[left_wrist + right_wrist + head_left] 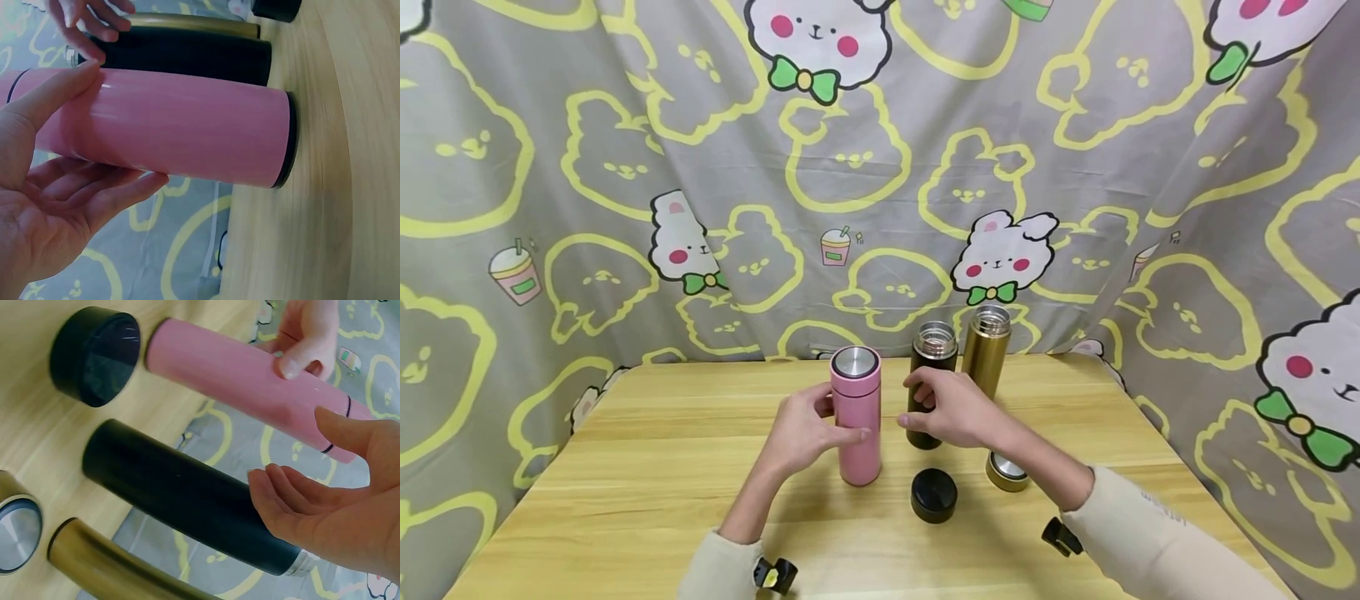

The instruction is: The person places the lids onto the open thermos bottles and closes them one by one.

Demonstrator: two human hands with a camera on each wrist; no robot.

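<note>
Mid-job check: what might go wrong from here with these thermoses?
1. The right hand is close to the uncapped black thermos; a stray move could tip it.
2. If tipped, it might strike the uncapped gold thermos beside it.
3. The black lid sits near the base of the pink thermos, so sliding that thermos could bump it.

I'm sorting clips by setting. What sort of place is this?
Probably a makeshift indoor filming corner: cartoon-print fabric hangs behind and on both sides of a wooden table, where a pink bottle stands.
</note>
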